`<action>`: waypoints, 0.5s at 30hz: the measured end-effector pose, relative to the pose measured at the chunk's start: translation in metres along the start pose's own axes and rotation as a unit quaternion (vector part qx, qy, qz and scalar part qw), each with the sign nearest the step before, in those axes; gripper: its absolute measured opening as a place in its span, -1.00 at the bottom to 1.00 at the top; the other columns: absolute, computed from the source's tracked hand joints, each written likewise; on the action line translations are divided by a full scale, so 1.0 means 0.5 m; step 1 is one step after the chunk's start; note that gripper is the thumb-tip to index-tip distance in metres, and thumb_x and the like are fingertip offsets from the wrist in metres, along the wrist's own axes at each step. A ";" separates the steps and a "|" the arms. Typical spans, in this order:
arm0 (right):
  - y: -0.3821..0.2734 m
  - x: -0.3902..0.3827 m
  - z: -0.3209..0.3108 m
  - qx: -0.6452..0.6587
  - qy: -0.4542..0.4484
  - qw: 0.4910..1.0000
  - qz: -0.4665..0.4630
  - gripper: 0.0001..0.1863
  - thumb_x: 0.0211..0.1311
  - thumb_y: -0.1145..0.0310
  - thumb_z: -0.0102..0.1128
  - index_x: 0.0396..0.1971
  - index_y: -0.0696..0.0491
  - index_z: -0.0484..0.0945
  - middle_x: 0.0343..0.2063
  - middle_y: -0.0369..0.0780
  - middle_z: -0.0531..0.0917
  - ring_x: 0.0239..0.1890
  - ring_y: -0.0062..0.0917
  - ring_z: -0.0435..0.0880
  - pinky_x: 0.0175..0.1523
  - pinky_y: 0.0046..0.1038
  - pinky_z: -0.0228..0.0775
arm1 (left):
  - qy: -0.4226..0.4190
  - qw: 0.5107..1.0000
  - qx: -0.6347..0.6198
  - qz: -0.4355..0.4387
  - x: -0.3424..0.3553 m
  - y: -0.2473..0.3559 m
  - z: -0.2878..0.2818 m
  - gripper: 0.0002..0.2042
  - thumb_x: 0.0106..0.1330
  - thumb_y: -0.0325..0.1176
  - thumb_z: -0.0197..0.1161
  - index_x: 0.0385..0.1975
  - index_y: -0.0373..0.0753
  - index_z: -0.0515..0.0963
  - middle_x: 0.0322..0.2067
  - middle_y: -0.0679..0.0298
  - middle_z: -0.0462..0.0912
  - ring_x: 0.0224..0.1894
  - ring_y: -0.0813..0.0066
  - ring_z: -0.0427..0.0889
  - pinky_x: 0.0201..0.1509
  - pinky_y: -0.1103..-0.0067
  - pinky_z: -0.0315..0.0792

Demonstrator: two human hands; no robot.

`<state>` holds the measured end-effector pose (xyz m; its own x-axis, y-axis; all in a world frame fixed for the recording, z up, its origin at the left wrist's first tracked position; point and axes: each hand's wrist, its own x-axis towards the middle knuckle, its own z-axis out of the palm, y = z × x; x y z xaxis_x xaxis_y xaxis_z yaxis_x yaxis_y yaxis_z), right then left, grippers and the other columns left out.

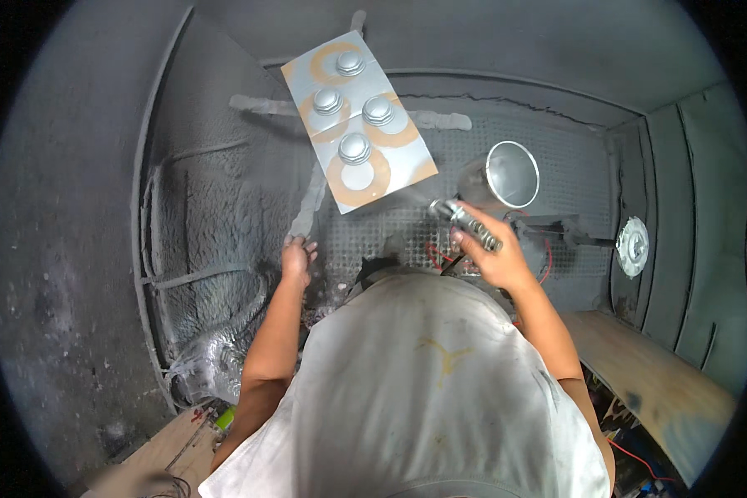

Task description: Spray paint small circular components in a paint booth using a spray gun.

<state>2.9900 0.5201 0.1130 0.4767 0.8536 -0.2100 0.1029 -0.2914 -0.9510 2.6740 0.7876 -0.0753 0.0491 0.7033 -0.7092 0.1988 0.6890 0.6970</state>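
Observation:
My right hand [494, 253] is closed around a metal spray gun [473, 226]. The gun's nozzle faces up and left toward a flat board [413, 162], and a faint mist shows between them. On this board, silver over tan with ring-shaped patches, sit several silver hex-shaped caps [354, 148]. Beneath the board is a cross-shaped stand with thick grey coated arms [311, 203]. The fingers of my left hand [298, 261] curl at the near end of one arm. Just beyond the gun is an open silver cup [513, 174]; whether it joins the gun is hidden.
Grey coated walls [473, 37] enclose the space above a grid-patterned floor [506, 137]. To the right, a round silver-coated disc [632, 247] sits on a dark bar. Red hose [548, 261] runs near my right wrist. A wooden board [639, 373] lies at lower right.

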 end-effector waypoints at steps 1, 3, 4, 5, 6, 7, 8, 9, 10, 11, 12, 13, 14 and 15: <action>0.003 0.009 -0.012 -0.024 0.033 0.999 -0.003 -0.50 0.30 0.35 0.32 0.23 0.12 0.52 0.13 -0.05 0.65 0.19 -0.45 0.57 0.29 -0.42 0.33 | -0.003 1.000 0.000 0.000 0.006 0.005 -0.002 -0.65 0.44 -0.26 0.04 0.19 -0.12 0.37 -0.02 0.29 0.55 -0.18 0.44 0.59 -0.15 0.47 0.47; 0.030 0.030 -0.043 -0.012 0.083 0.996 0.014 -0.50 0.30 0.33 0.33 0.22 0.12 0.52 0.13 -0.06 0.65 0.17 -0.44 0.59 0.28 -0.42 0.33 | -0.003 1.000 -0.006 0.004 0.017 0.007 -0.013 -0.66 0.43 -0.27 0.04 0.18 -0.11 0.38 -0.02 0.28 0.55 -0.16 0.44 0.59 -0.13 0.48 0.47; 0.029 0.036 -0.061 -0.012 0.106 0.994 0.016 -0.48 0.29 0.34 0.33 0.23 0.12 0.52 -0.03 -0.13 0.72 -0.03 -0.51 0.66 0.13 -0.46 0.45 | -0.005 1.000 -0.004 0.004 0.022 0.007 -0.016 -0.65 0.44 -0.27 0.03 0.20 -0.11 0.38 -0.02 0.28 0.55 -0.14 0.44 0.61 -0.12 0.47 0.48; 0.016 0.043 -0.077 0.013 0.111 0.993 0.032 -0.48 0.30 0.37 0.31 0.25 0.13 0.50 -0.26 -0.24 0.71 -0.29 -0.63 0.62 -0.11 -0.54 0.49 | -0.005 1.000 -0.006 0.004 0.025 0.009 -0.018 -0.65 0.44 -0.27 0.03 0.20 -0.11 0.38 -0.02 0.28 0.55 -0.14 0.44 0.61 -0.12 0.47 0.48; 0.013 0.052 -0.087 0.017 0.130 0.991 0.009 -0.48 0.30 0.38 0.30 0.26 0.14 0.49 -0.32 -0.28 0.67 -0.36 -0.67 0.57 -0.19 -0.56 0.46 | -0.009 1.000 -0.005 0.005 0.028 0.010 -0.021 -0.65 0.44 -0.27 0.02 0.20 -0.11 0.37 -0.02 0.28 0.55 -0.14 0.44 0.61 -0.13 0.47 0.48; 0.010 0.064 -0.095 0.021 0.148 0.989 -0.014 -0.48 0.31 0.40 0.29 0.27 0.14 0.48 -0.38 -0.32 0.64 -0.43 -0.71 0.52 -0.27 -0.59 0.43 | -0.012 1.000 -0.005 0.005 0.031 0.011 -0.025 -0.65 0.44 -0.28 0.02 0.20 -0.12 0.36 -0.03 0.29 0.55 -0.14 0.44 0.62 -0.13 0.47 0.48; 0.000 0.076 -0.103 -0.003 0.159 0.987 -0.028 -0.48 0.33 0.40 0.27 0.27 0.16 0.47 -0.37 -0.30 0.65 -0.41 -0.69 0.53 -0.26 -0.59 0.43 | -0.012 1.000 -0.007 0.006 0.031 0.012 -0.024 -0.65 0.44 -0.28 0.02 0.20 -0.12 0.36 -0.03 0.29 0.55 -0.14 0.44 0.62 -0.13 0.47 0.48; -0.015 0.087 -0.107 -0.014 0.172 0.985 -0.029 -0.46 0.33 0.38 0.27 0.29 0.14 0.46 -0.41 -0.32 0.63 -0.42 -0.69 0.53 -0.29 -0.58 0.42 | -0.004 1.000 -0.014 0.003 0.030 0.011 -0.023 -0.64 0.45 -0.28 0.02 0.21 -0.12 0.35 -0.04 0.29 0.56 -0.14 0.44 0.62 -0.13 0.48 0.48; -0.031 0.102 -0.104 -0.011 0.187 0.982 -0.031 -0.46 0.33 0.37 0.28 0.29 0.13 0.46 -0.43 -0.33 0.62 -0.42 -0.69 0.53 -0.31 -0.57 0.42 | 0.004 1.000 -0.021 0.000 0.029 0.010 -0.023 -0.63 0.45 -0.28 0.02 0.23 -0.12 0.34 -0.06 0.30 0.56 -0.15 0.45 0.62 -0.14 0.48 0.48; -0.044 0.118 -0.097 -0.009 0.203 0.979 -0.034 -0.46 0.33 0.36 0.28 0.30 0.12 0.46 -0.45 -0.34 0.61 -0.43 -0.69 0.53 -0.32 -0.57 0.41 | 0.004 1.000 -0.024 0.002 0.032 0.010 -0.025 -0.63 0.45 -0.28 0.02 0.23 -0.12 0.34 -0.06 0.30 0.56 -0.15 0.45 0.62 -0.14 0.48 0.48; -0.051 0.140 -0.093 -0.009 0.201 0.979 -0.036 -0.46 0.33 0.36 0.28 0.30 0.12 0.46 -0.45 -0.34 0.61 -0.43 -0.69 0.53 -0.32 -0.57 0.41 | -0.011 1.000 -0.018 -0.003 0.035 0.010 -0.028 -0.61 0.45 -0.28 0.02 0.25 -0.12 0.32 -0.06 0.30 0.56 -0.15 0.45 0.62 -0.13 0.48 0.49; -0.057 0.164 -0.089 -0.010 0.203 0.978 -0.036 -0.46 0.33 0.34 0.29 0.29 0.11 0.47 -0.45 -0.34 0.61 -0.42 -0.70 0.53 -0.33 -0.57 0.41 | -0.026 1.000 -0.012 -0.008 0.038 0.010 -0.030 -0.59 0.45 -0.28 0.02 0.28 -0.11 0.30 -0.07 0.30 0.57 -0.15 0.45 0.62 -0.13 0.48 0.49; -0.061 0.183 -0.081 -0.011 0.204 0.978 -0.035 -0.47 0.32 0.33 0.30 0.28 0.10 0.48 -0.44 -0.34 0.61 -0.41 -0.70 0.54 -0.33 -0.57 0.41 | -0.022 1.000 -0.012 -0.006 0.041 0.007 -0.030 -0.59 0.45 -0.28 0.03 0.28 -0.12 0.32 -0.08 0.30 0.57 -0.15 0.46 0.62 -0.13 0.48 0.49; -0.063 0.196 -0.069 -0.013 0.201 0.979 -0.037 -0.47 0.32 0.33 0.30 0.28 0.10 0.48 -0.44 -0.34 0.61 -0.41 -0.70 0.54 -0.33 -0.57 0.41 | -0.021 1.000 -0.016 -0.005 0.043 0.006 -0.035 -0.59 0.45 -0.28 0.03 0.28 -0.12 0.32 -0.08 0.30 0.57 -0.15 0.46 0.62 -0.13 0.48 0.49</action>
<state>3.0637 0.5981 0.1302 0.7713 0.6358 -0.0295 0.1697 -0.2501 -0.9533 2.6587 0.8078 -0.0869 0.0876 0.6888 -0.7196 0.1691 0.7016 0.6922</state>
